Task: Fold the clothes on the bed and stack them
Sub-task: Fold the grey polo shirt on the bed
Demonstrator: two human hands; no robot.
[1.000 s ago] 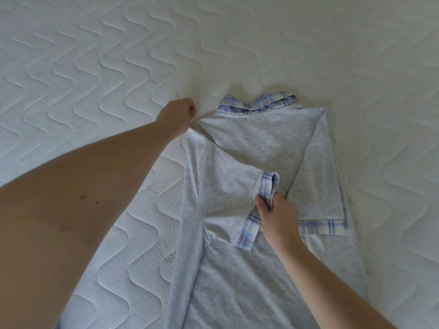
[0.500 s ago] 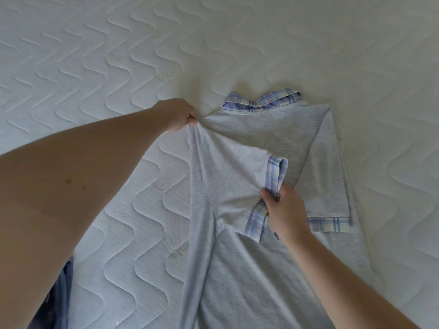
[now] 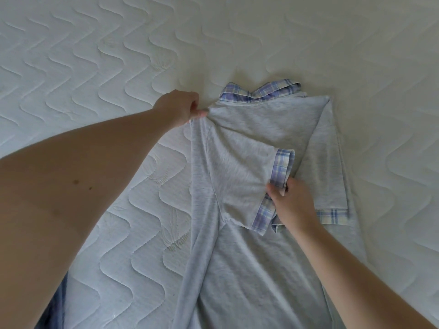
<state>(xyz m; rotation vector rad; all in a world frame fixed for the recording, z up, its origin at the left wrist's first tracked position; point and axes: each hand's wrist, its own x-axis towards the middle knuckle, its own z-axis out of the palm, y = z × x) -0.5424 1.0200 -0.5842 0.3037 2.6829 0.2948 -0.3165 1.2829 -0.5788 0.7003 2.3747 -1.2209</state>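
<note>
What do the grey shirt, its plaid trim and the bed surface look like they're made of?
Grey shirt: seemingly a soft heathered knit, likely cotton jersey; matte, and it drapes in loose folds where the left hand pinches it. Plaid cuff, gripped by the right hand: seemingly a thin woven check, crisper at the edge. Mattress: quilted white fabric with stitched wavy lines, faintly sheeny.

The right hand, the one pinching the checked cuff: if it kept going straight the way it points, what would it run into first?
The right hand points up the bed, so it would probably meet the checked cuff in its fingers first, then the grey shirt and its collar. Depth is hard to judge.
</note>
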